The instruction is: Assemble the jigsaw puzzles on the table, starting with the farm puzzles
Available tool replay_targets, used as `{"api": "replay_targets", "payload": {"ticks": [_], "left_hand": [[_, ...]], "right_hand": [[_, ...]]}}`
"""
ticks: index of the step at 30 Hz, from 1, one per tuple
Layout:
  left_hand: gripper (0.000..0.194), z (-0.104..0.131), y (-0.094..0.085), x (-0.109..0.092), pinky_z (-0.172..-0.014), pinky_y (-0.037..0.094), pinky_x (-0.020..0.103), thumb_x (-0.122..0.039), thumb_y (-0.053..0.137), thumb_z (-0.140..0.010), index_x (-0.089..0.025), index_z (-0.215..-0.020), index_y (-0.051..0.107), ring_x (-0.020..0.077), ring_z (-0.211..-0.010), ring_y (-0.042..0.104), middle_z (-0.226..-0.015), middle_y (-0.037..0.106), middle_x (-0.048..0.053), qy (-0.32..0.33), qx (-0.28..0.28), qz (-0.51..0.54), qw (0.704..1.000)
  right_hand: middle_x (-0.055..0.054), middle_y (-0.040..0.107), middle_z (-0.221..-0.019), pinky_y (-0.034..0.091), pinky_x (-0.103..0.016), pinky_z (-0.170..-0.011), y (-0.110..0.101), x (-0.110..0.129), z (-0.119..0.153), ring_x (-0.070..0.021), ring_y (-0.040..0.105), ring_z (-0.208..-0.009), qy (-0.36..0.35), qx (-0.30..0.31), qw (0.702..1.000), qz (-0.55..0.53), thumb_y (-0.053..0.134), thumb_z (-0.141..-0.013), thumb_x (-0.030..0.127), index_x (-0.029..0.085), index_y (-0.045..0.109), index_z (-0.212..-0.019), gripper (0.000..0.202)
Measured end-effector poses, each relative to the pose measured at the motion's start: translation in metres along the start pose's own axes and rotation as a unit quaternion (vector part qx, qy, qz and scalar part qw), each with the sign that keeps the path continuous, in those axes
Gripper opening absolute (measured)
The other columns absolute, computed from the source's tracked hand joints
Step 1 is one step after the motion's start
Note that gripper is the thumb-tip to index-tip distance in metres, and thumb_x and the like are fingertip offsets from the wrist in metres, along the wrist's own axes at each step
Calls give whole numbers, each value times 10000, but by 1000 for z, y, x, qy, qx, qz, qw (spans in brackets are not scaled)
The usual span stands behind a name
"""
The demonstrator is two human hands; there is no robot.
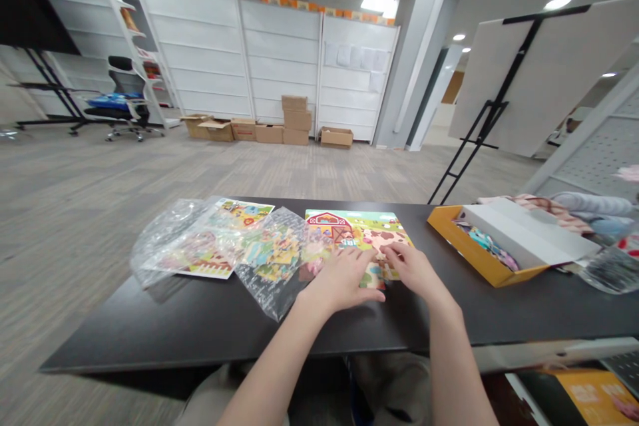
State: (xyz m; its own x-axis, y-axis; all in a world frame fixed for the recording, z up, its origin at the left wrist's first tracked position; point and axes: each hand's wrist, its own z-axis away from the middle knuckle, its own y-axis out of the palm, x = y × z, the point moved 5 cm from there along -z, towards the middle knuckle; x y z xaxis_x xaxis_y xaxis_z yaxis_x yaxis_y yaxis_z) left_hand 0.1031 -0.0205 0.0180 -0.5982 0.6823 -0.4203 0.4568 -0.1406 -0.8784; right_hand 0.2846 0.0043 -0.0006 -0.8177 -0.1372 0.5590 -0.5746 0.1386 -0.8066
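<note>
- On my head view, the farm picture (359, 233) lies flat on the table (174, 326), between the bag (274, 249) and the box (466, 246).
- I see the left hand (344, 276) palm down over its lower part, fingers close together, thumb apart.
- The right hand (412, 266) is at the cow, fingers curled; I can't tell whether they pinch anything.
- I'd keep the left palm light and level so the picture doesn't skid.
- I'd work the right fingertips straight down, not sideways, and mind the bag, close by on the left; loose plastic could catch.
</note>
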Motion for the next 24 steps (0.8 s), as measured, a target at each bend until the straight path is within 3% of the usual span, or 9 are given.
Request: {"api": "replay_targets", "payload": {"ticks": [5,9,14,20,24], "left_hand": [[703,1,0,6,-1056,430,495,-509,780,-785,-181,-1354,528,367,-1276,524,-1309,625,155,-33,20,-29,999],[729,3,-1,9,-1052,435,492,-450,777,-804,-155,-1402,481,365,-1265,536,-1317,619,169,-42,43,-34,998],[638,1,3,11,-1018,462,461,-463,771,-809,-191,-1332,528,347,-1247,553,-1315,620,143,-42,48,-3,998],[670,3,3,12,-1009,476,468,-425,798,-773,-222,-1351,525,349,-1241,570,-1323,627,131,-31,31,67,997],[541,6,-5,12,-947,520,415,-330,646,-883,-258,-1395,487,275,-1102,654,-1250,671,86,-31,-27,177,983]], "right_hand": [[-85,696,-874,470,-338,-777,11,21,5,-233,621,-849,-80,74,994,25,562,-914,407,189,756,-956,295],[-80,646,-927,461,-332,-797,16,29,7,-233,600,-885,-79,103,990,52,736,-785,335,189,758,-938,213],[-59,625,-901,452,-318,-745,17,30,7,-213,586,-829,-47,131,990,27,767,-734,285,170,703,-901,213],[-10,629,-809,466,-293,-653,15,21,10,-177,595,-726,-9,144,976,-164,733,-757,371,194,596,-901,267],[-23,637,-850,510,-304,-657,11,25,9,-177,626,-732,-14,118,949,-292,772,-746,479,204,585,-918,374]]}}
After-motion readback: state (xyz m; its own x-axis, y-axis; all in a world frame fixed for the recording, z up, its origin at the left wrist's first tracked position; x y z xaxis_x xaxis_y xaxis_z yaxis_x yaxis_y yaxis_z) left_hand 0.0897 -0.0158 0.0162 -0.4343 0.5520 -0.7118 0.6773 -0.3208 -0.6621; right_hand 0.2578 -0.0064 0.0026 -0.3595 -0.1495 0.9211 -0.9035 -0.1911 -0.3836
